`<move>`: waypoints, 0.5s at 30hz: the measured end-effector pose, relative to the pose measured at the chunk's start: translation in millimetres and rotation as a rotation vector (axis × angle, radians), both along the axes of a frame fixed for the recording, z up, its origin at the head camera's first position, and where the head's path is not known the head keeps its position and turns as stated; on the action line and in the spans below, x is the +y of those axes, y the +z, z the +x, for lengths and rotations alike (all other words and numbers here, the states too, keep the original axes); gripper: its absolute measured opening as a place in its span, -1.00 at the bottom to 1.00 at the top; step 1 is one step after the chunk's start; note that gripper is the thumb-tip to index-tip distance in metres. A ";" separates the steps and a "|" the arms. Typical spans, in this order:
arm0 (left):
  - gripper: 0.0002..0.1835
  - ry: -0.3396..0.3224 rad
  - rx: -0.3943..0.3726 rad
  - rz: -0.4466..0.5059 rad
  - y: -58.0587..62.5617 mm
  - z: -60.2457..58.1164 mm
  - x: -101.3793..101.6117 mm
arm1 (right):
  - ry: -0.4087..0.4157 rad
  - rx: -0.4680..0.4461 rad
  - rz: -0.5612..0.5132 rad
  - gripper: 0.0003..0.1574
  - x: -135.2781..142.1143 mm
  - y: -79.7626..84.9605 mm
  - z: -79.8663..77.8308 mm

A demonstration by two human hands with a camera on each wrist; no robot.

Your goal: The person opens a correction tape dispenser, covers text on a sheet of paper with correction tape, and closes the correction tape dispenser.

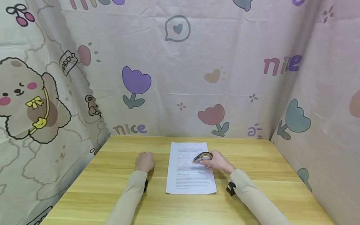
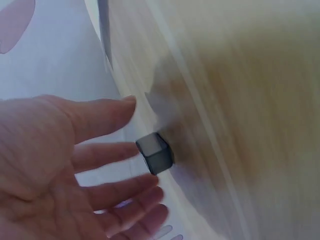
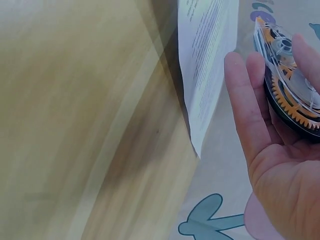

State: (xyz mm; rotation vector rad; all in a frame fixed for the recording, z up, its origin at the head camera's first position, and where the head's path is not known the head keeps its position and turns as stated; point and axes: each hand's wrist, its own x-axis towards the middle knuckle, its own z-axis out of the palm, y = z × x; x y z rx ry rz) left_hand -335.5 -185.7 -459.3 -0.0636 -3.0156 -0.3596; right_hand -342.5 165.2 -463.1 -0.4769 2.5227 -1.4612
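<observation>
My right hand [image 1: 218, 162] holds a correction tape dispenser [image 1: 204, 157] over the upper right part of a printed sheet of paper [image 1: 191, 182]. Clear casing and orange gear wheels show on the dispenser [image 3: 295, 95] in the right wrist view, its tip pointing away from the palm. To the left of the sheet, my left hand [image 1: 144, 162] is low over the table. In the left wrist view its fingers are loosely bent and the thumb stands apart. A small dark translucent cap-like block [image 2: 156, 154] is at the index and middle fingertips; whether they touch it is unclear.
The wooden table [image 1: 92, 181] ends at a patterned cloth [image 1: 168, 78] hung behind it and at both sides. Dark straps with small devices [image 1: 231, 188] sit on both wrists. The paper's near edge lifts slightly.
</observation>
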 end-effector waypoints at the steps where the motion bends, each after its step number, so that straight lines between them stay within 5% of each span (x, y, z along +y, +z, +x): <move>1: -0.90 0.013 -0.017 0.007 0.3 0.7 -1.3 | -0.002 0.000 0.002 -0.64 -0.8 -0.7 -0.3; 7: -0.84 0.055 -0.082 0.102 2.5 1.7 -3.7 | -0.010 -0.004 -0.013 -0.61 -3.8 -3.4 -2.2; 15: -0.84 0.004 -0.063 0.176 -0.1 -3.1 -5.6 | -0.022 -0.022 -0.045 -0.56 -5.7 3.3 -0.5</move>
